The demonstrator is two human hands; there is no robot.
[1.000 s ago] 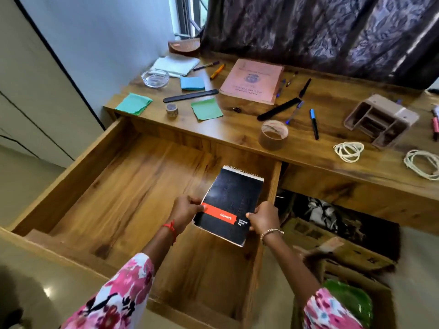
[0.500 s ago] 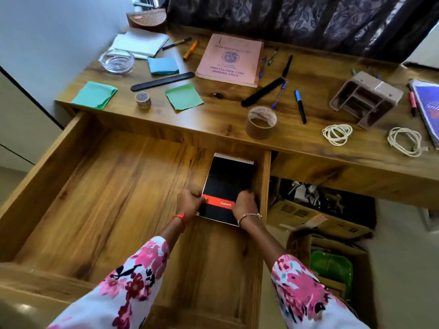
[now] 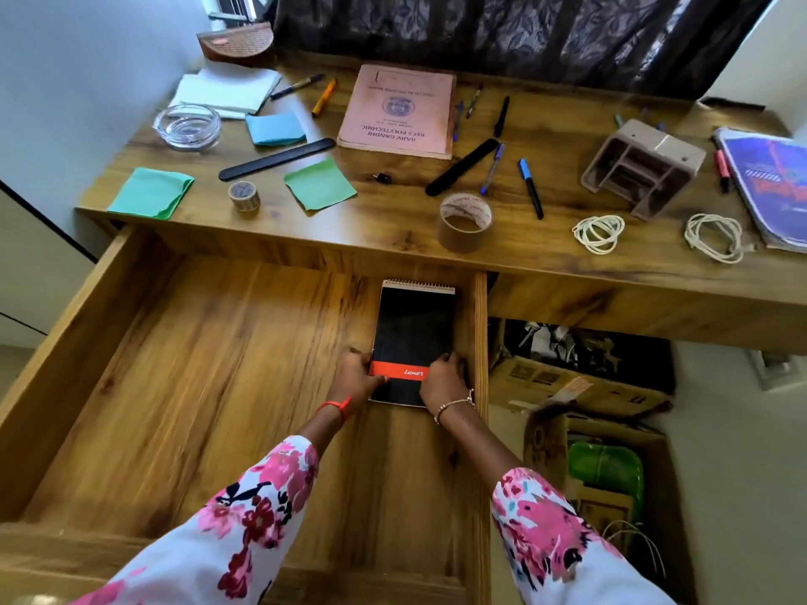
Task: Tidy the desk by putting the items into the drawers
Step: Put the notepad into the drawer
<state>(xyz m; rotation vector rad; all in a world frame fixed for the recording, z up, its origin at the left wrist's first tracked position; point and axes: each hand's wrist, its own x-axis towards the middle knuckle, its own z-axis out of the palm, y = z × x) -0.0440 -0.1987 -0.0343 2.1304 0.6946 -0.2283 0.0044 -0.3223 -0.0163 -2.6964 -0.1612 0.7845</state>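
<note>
Task status: early stage. One item, the black spiral notepad point(image 3: 412, 338), lies flat in the open drawer point(image 3: 183, 386) at centre frame, against the drawer's right wall; the rest of the drawer floor is bare.

Hands: the left hand point(image 3: 360, 377) rests at the notepad's lower left edge and the right hand point(image 3: 445, 377) at its lower right edge, fingers curled onto the cover. Whether they grip the notepad or only press it into position cannot be told.

Items remaining on the tabletop point(image 3: 393, 238), left to right across the upper frame:
- a green sticky pad point(image 3: 150, 193) and a glass ashtray point(image 3: 187, 125) at upper left;
- a small tape roll point(image 3: 243, 195), a blue sticky pad point(image 3: 275, 128) and a black ruler point(image 3: 277, 159);
- a second green pad point(image 3: 320, 184) and a pink booklet point(image 3: 397, 111);
- a brown tape roll point(image 3: 465, 222) and several pens point(image 3: 530, 187);
- two coiled cords point(image 3: 598, 233) and a tipped desk organiser point(image 3: 642, 168);
- a purple book point(image 3: 773, 185) at the right edge.

Judgement: most of the clearing is still to be done.

Notepad appearance: black cover, orange band with white lettering near the lower end, wire spiral binding along the top edge, pale page edges visible there.
</note>
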